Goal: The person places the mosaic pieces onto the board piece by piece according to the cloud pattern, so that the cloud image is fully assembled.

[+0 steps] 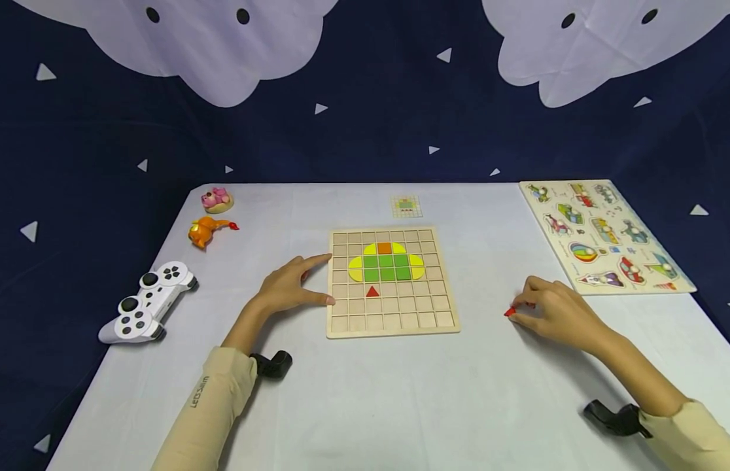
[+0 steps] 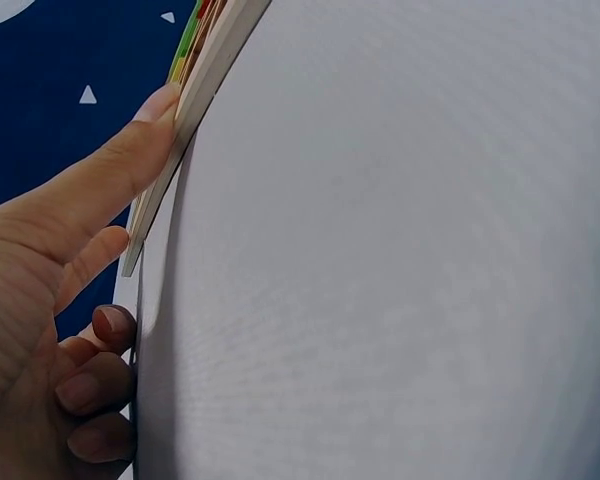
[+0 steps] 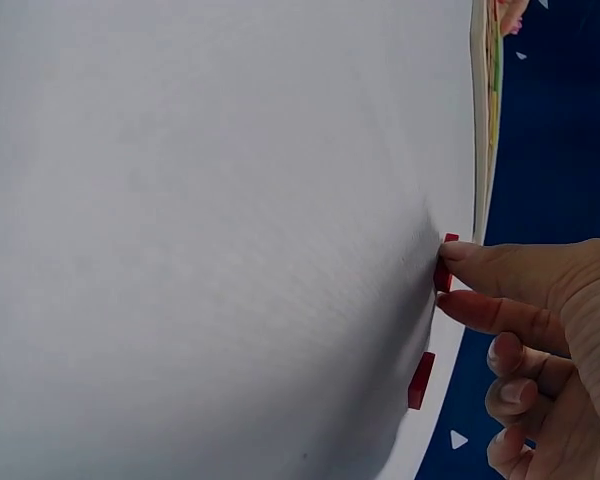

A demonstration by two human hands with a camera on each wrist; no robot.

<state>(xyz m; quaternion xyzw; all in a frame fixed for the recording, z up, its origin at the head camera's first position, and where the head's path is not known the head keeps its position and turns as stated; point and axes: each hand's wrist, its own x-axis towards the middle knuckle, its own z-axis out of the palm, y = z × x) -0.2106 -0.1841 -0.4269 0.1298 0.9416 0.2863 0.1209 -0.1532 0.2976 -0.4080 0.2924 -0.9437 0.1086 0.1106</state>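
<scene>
Near the middle of the frame, the wooden grid board is steadied by the left hand: index finger and thumb are spread straight against its left edge, the other fingers curled, nothing gripped. At centre right, a red piece is pinched on the desk between thumb and index finger of the right hand, well apart from the board. A second red piece is seen just beside it in the right wrist view. On the board, one red triangle is counted below one orange square.
</scene>
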